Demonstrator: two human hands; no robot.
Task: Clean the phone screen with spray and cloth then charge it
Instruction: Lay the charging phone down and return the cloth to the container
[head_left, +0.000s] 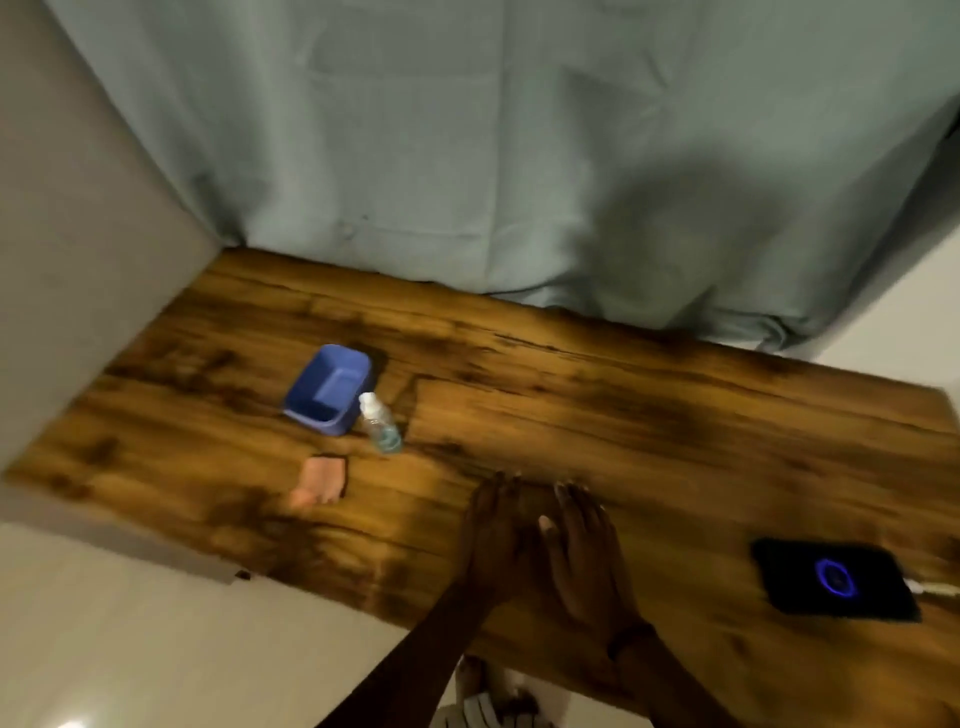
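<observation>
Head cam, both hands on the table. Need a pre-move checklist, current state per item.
1. Hands free: the left hand and right hand lie flat on the table, holding nothing. ok
2. Spray at hand: the spray bottle stands beside the blue tray, untouched. ok
3. Wipe at hand: the cloth lies on the table, apart from the bottle. ok
4. Charging link: a white cable meets the phone at its right edge, and a blue ring glows on it. ok
5. Screen clean: too blurred. cannot tell
</observation>
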